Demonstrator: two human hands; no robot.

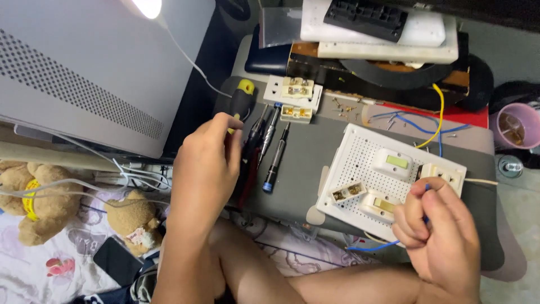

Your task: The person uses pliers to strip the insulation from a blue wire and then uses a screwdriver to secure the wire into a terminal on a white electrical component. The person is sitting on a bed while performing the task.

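Pinching the blue wire (376,246), the right hand (441,236) has its fingers closed tight on it. At nine o'clock, the left hand (205,169) curls its fingers on the yellow-and-black screwdriver (241,101). That loose grip might let it slip, I think.

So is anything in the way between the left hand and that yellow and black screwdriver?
Nothing visible. The left hand is already at the yellow and black screwdriver, fingertips on its handle. The other, slimmer screwdrivers lie beside it to the right, not between.

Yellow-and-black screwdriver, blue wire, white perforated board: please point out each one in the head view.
yellow-and-black screwdriver (242,97), head view, on its handle.
blue wire (376,246), head view, on the loose stretch below the right hand.
white perforated board (355,162), head view, on its bare holes.
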